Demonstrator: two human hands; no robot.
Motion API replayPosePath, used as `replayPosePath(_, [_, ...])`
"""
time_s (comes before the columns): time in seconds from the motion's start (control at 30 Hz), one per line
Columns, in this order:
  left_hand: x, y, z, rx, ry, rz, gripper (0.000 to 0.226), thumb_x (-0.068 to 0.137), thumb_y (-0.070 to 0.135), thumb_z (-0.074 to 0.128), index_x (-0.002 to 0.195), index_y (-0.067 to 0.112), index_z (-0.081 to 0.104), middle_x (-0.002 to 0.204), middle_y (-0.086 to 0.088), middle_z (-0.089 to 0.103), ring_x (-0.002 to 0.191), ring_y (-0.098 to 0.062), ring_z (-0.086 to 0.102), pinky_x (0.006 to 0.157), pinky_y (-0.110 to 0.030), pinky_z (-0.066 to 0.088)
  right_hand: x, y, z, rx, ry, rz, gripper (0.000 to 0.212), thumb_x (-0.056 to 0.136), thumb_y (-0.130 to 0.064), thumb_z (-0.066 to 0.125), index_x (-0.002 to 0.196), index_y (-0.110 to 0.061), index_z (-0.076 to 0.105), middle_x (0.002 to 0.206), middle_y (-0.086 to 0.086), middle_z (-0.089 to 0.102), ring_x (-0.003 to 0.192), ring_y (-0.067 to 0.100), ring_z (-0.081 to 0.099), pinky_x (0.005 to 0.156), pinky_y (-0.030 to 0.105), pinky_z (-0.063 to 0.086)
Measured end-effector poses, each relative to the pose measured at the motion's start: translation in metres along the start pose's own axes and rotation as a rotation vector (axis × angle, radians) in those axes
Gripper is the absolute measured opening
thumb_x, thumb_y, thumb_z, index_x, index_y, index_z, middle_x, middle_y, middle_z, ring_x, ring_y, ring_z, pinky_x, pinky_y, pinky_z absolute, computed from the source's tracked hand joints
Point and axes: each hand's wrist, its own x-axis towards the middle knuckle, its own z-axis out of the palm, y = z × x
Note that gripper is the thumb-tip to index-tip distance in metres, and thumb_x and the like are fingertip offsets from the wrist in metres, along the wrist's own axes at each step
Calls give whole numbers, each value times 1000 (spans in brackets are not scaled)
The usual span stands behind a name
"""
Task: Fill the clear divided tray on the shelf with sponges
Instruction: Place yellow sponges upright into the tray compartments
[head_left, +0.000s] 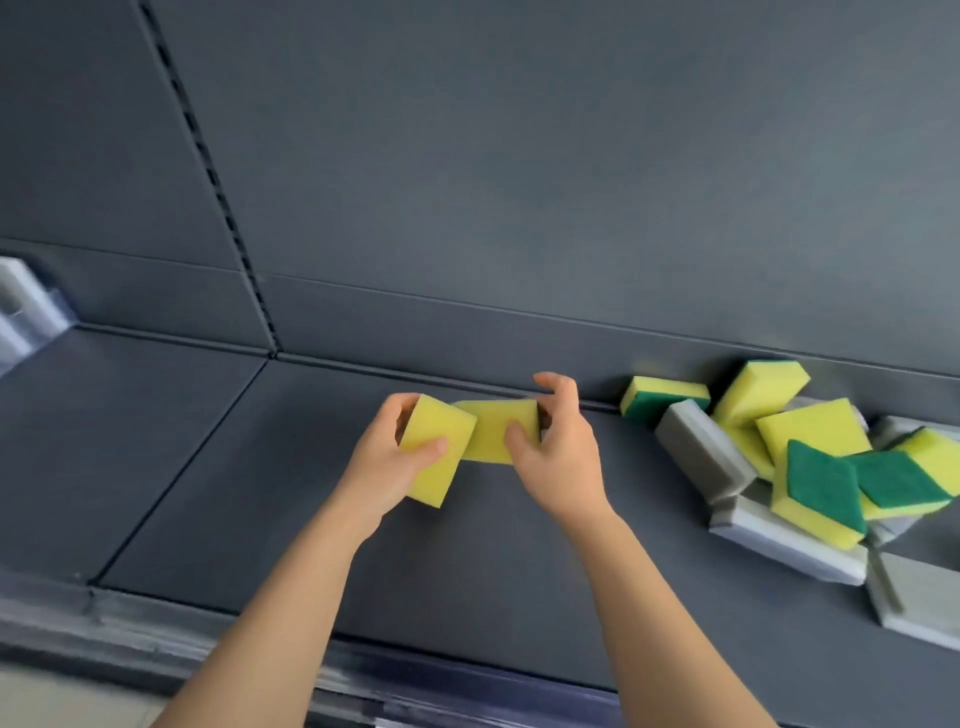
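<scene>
Over a dark grey shelf (260, 467), left hand (400, 457) and right hand (558, 447) each grip a yellow sponge; sponge pile (810, 457) at right.

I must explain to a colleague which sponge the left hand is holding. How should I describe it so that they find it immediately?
Find the dark grey shelf; above its middle two hands meet. The left hand grips a yellow sponge, tilted, overlapping the end of the other sponge in the right hand. Unlike the pile at the right, it is held and shows no green face.
</scene>
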Motion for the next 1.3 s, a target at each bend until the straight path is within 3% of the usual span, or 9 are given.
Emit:
replayPosePath(0.07, [-10,-2,-19,-67,11,-33,36,85,13,68,112,28,51,109,3,64,100,-15,61,78,-30,50,1,-14,14,64,-89,-13,47,83,-16,62,124,-24,40,93,-4,58,73,7,51,67,25,43])
replayPosePath(0.17, [-24,-6,-52,-158,71,-68,32,86,12,67,113,23,53,108,2,66,99,-15,62,78,-29,50,4,-39,38,306,-142,58,36,81,-16,70,111,-22,51,99,-3,65,80,6,58,65,10,43])
replayPosePath(0.3, [-39,-16,-95,-237,197,-90,33,85,14,69,113,22,54,110,0,66,101,-17,62,86,-36,50,-1,-72,81,602,-260,137,22,81,-15,73,101,-14,63,95,1,70,84,9,64,74,20,47])
replayPosePath(0.43, [-58,-30,-143,-287,291,-66,31,85,15,69,111,23,54,108,0,66,103,-20,62,86,-37,49,-19,-105,135,567,-405,75,26,87,-14,66,104,-31,57,89,-6,64,77,9,57,72,20,47])
replayPosePath(0.6, [-85,-48,-220,-281,378,-12,47,87,19,66,125,38,47,116,4,60,105,-18,59,89,-40,50,-45,-157,200,473,-303,-6,28,86,-18,68,103,-25,46,85,-6,56,69,8,51,56,8,42])
replayPosePath(0.7, [-102,-58,-265,-256,423,19,49,89,19,64,125,45,45,115,3,59,102,-17,59,86,-39,51,-62,-185,240,482,-235,-89,29,84,-17,71,95,-35,51,84,-12,57,67,-1,51,62,9,43])
replayPosePath(0.97, [-129,-85,-370,-212,460,-4,34,86,21,68,111,38,51,107,2,62,98,-19,61,82,-44,54,-90,-239,333,430,-195,-169,30,85,-19,69,112,-29,58,94,-12,61,81,7,56,68,8,43])
replayPosePath(1.17, [-137,-95,-436,-219,507,-7,39,84,14,69,115,27,49,107,0,62,94,-15,61,69,-30,51,-94,-272,383,388,-195,-159,34,85,-22,69,117,-26,55,90,-13,58,79,5,53,67,11,42])
replayPosePath(1.3, [-128,-99,-475,-189,547,2,42,82,11,71,114,26,48,108,-3,62,95,-15,61,77,-32,53,-85,-293,417,380,-210,-172,33,84,-22,70,114,-23,55,87,-10,59,78,6,54,68,16,42])
